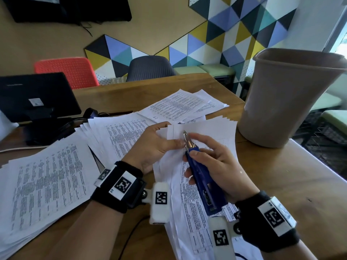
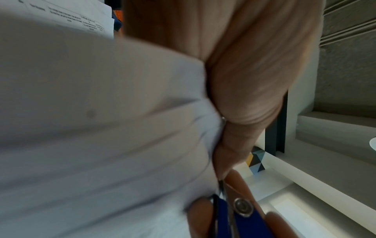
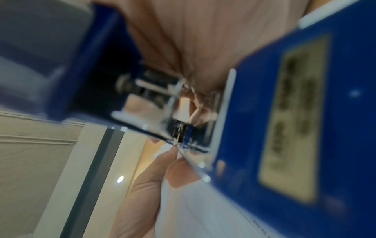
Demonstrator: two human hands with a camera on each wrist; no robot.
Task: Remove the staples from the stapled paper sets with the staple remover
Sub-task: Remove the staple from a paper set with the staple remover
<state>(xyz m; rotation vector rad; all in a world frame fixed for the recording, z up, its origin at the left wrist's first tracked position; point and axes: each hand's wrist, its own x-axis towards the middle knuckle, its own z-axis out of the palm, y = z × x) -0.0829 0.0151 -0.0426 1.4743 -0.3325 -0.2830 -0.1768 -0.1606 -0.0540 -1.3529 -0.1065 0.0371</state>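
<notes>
A stapled paper set point(image 1: 189, 194) hangs lifted over the table's near edge, and my left hand point(image 1: 159, 145) pinches its upper corner between thumb and fingers. My right hand point(image 1: 212, 162) grips a blue staple remover point(image 1: 202, 177) whose metal tip point(image 1: 186, 137) points up at that corner, beside my left thumb. In the left wrist view the paper set point(image 2: 101, 128) fills the frame with the staple remover point(image 2: 242, 217) at the bottom. The right wrist view is blurred: the blue staple remover point(image 3: 295, 112) sits close up, my left hand point(image 3: 146, 185) holding paper beyond it. No staple is discernible.
Fanned printed sheets point(image 1: 120, 136) and a thick stack point(image 1: 43, 186) cover the left of the wooden table point(image 1: 300, 184). A tall grey-brown bin point(image 1: 289, 98) stands at the right. A black monitor point(image 1: 35, 98) is at the back left, chairs behind.
</notes>
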